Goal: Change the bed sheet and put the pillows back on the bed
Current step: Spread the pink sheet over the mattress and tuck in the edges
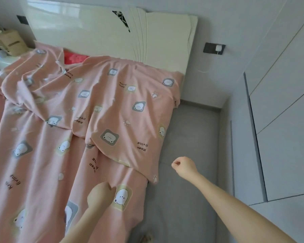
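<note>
The pink sheet (pixel 112 102) with little white bears on it lies over the bed; it covers the bed from the head end down to the near edge; it is not flat, it has many bumps and creases; one big part of it is folded over and lies on top of the rest, and a corner of that part hangs over the right side of the bed, above the grey floor (pixel 191 137)

The left hand (pixel 101 193) is low on the sheet, close to the right edge of the bed, just beside a bear in a yellow patch; its fingers are curled in, but I cannot tell if they grip the cloth or only rest on it; the right hand (pixel 183 166) is out in the air over the floor, near the hanging corner but not touching it; its fingers are curled into a loose fist with nothing in them that I can see; the two hands are well apart

At the head end stands a shiny cream headboard (pixel 95 32); a bit of red cloth (pixel 74 58) peeks out between the sheet and the headboard; on the wall to the right is a dark socket (pixel 209 49) with a white plug (pixel 218 48) in it; white cupboard doors (pixel 279 120) run along the right side; a brown bag (pixel 11 42) sits far left by the bed
</note>
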Action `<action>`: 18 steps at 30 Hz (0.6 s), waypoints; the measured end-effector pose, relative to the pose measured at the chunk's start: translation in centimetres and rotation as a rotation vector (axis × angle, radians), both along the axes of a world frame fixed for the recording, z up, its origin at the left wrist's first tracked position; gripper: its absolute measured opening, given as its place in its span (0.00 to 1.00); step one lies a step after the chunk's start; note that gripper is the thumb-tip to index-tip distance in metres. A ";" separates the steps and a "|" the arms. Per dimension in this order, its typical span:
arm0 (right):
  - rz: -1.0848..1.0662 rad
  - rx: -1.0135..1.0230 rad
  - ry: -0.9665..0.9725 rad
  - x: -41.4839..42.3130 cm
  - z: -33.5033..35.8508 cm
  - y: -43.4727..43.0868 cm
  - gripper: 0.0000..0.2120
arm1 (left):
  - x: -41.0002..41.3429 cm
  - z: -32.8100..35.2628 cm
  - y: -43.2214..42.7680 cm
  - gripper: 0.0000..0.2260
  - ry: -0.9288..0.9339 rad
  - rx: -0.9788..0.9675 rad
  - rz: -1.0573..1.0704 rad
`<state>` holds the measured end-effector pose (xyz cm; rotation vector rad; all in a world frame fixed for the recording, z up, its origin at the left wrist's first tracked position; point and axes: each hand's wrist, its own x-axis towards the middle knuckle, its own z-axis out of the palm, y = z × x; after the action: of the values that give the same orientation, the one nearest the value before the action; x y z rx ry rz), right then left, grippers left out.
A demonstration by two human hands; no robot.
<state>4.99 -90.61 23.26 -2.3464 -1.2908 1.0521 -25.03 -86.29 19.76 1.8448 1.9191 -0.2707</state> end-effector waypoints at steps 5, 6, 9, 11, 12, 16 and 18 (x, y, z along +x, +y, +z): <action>-0.139 -0.141 0.134 -0.4 -6.4 0.3 0.12 | 0.5 -6.2 2.5 0.14 0.119 -0.161 -0.066; -0.159 -0.159 0.154 -0.8 -7.5 0.3 0.12 | 0.6 -7.3 3.0 0.14 0.136 -0.188 -0.065; -0.142 -0.202 0.200 -2.3 -9.7 0.0 0.11 | -0.3 -9.4 3.3 0.12 0.181 -0.242 -0.064; -0.122 -0.206 0.215 -3.5 -10.3 -0.6 0.12 | -1.5 -9.9 2.8 0.11 0.199 -0.254 -0.046; -0.121 -0.196 0.217 -4.3 -10.2 -1.1 0.12 | -2.4 -10.2 2.3 0.11 0.182 -0.244 -0.022; -0.098 -0.176 0.203 -7.5 -9.0 -3.9 0.12 | -6.5 -10.3 -0.7 0.10 0.121 -0.169 0.089; -0.050 -0.151 0.192 -9.6 -8.2 -5.9 0.12 | -9.3 -9.6 -3.5 0.09 0.093 -0.113 0.204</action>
<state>-4.58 -96.47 15.01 -2.3018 -1.1126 1.3635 -34.29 -89.77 10.11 1.5753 2.0909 -0.3950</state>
